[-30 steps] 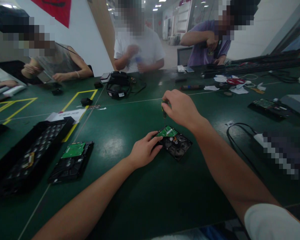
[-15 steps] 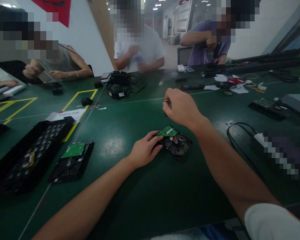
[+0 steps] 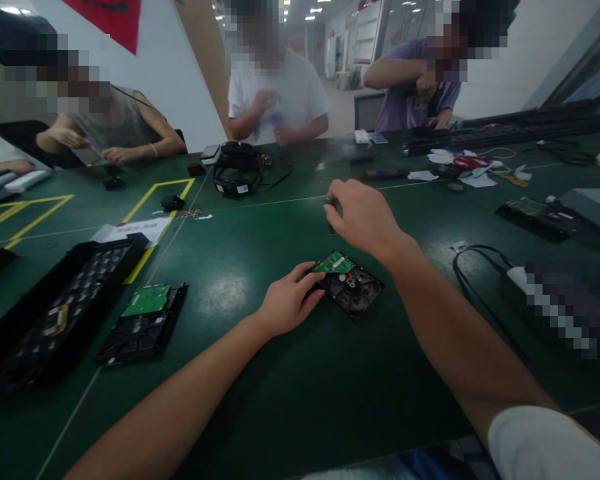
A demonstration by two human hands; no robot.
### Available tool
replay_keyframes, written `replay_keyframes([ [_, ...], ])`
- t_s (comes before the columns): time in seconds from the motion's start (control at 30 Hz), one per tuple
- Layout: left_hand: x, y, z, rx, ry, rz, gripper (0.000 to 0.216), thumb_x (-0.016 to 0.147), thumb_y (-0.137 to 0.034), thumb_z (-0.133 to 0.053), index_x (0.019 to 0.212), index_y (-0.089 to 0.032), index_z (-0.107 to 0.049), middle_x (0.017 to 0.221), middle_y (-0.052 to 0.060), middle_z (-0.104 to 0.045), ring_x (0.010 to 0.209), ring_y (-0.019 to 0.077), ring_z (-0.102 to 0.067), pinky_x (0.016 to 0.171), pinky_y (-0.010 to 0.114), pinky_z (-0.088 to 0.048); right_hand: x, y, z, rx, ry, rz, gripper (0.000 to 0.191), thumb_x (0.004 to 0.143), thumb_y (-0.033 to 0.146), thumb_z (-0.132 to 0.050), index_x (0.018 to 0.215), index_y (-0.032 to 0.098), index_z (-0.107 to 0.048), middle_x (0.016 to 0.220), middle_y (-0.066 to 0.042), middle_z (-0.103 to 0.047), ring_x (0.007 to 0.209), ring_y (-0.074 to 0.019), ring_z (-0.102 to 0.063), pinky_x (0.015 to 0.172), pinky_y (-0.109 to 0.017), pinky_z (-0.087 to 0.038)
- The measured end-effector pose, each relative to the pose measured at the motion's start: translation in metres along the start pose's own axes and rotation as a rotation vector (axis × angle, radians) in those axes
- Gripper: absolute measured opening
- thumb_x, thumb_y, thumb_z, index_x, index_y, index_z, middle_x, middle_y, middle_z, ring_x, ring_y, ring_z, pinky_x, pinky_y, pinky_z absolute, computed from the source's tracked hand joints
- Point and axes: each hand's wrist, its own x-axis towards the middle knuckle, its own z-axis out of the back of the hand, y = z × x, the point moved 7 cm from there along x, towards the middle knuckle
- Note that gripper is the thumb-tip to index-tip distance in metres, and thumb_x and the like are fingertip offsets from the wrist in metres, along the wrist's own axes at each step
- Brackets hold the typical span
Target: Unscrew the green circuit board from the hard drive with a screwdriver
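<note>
Currently in work: one hard drive (image 3: 363, 297), flat on the green bench (image 3: 240, 247), straight ahead between the forearms, set corner-on.
Board on it: one green circuit board (image 3: 336, 263), on the drive's far part, partly under the fingers.
Left hand (image 3: 286, 301): one grip, on the drive's left corner; fingertips over the board's edge, thumb low at the drive's side.
Right hand (image 3: 364, 212): one grip, closed round one screwdriver (image 3: 331, 228), held upright above the drive's far edge. Handle mostly hidden by fingers; shaft too thin to tell if the tip touches.
Spare drive, left: one more hard drive with its own green board (image 3: 147, 300), lying on the bench, well apart from the left hand.
Long black tray (image 3: 87, 280): one, beside that second drive; one orange-and-white part (image 3: 57, 321) inside.
Paper: one white printed sheet (image 3: 153, 228), just behind the tray's far end.
Unit, right: one black unit with a circuit board (image 3: 535, 217), near a grey box (image 3: 595, 207).
Cable: one black cable (image 3: 457, 273), looped right of the right forearm.
Headgear: one black strapped piece (image 3: 237, 175), far side of the bench.
Co-workers: three across the bench, plus one arm at the left edge.
</note>
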Motion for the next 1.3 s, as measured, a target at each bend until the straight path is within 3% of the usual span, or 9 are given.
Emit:
replay_keyframes([
  [0.7, -0.0001, -0.0005, 0.0010, 0.002, -0.019, -0.016, 0.040, 0.106, -0.043, -0.050, 0.142, -0.027, -0.057, 0.153, 0.013, -0.053, 0.126, 0.0300, -0.066, 0.099, 0.049, -0.062, 0.0002, -0.0009, 0.0006, 0.034, 0.009, -0.009, 0.022, 0.094, 0.025, -0.066, 0.113, 0.016, -0.061, 0.108, -0.013, -0.070, 0.094, -0.0267, -0.062, 0.081, -0.036, -0.043],
  [1.3, -0.0002, -0.0010, 0.0009, 0.000, -0.007, -0.008, 0.040, 0.106, -0.043, -0.050, 0.142, -0.027, -0.057, 0.153, 0.012, -0.052, 0.126, 0.0298, -0.066, 0.100, 0.050, -0.061, 0.0002, 0.0002, -0.0007, 0.001, 0.027, 0.002, 0.016, 0.099, 0.023, -0.056, 0.111, 0.015, -0.062, 0.109, -0.015, -0.071, 0.094, -0.0275, -0.065, 0.080, -0.037, -0.044],
])
